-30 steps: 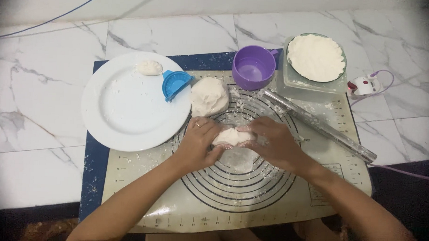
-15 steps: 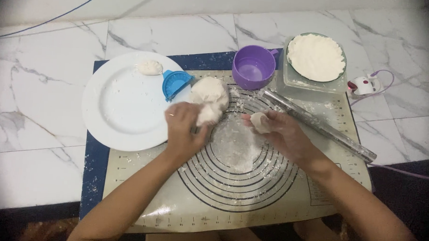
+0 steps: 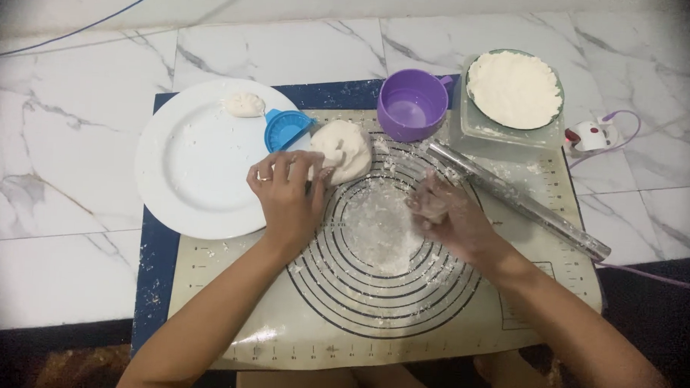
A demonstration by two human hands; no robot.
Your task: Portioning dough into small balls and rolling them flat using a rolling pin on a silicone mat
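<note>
While the left hand (image 3: 290, 196) rests curled on the rolling mat (image 3: 401, 326) with its fingertips against the large lump of dough (image 3: 345, 150), the right hand (image 3: 445, 214) hovers over the floured centre of the mat, fingers drawn together; whether a small piece of dough sits inside them cannot be told from this view. The left hand is loosely bent, touching the lump's near edge and gripping nothing firmly. The dough lies at the top of the mat's printed rings, just beside a blue dumpling press (image 3: 284, 128) that overlaps the rim of a white plate (image 3: 184, 204), where one shaped dumpling (image 3: 245, 104) sits near the far edge. A purple cup (image 3: 411, 106) and a bowl of flour (image 3: 514, 90) stand behind the mat, and a clear rolling pin (image 3: 517, 200) lies slantwise to the right, all on a marble surface (image 3: 57, 130). The lump looks soft, light and pliable, likely a little tacky despite its dusting of flour; it would probably stretch and tear if pinched at one edge, so cupping it from the sides or beneath seems the surer hold.
</note>
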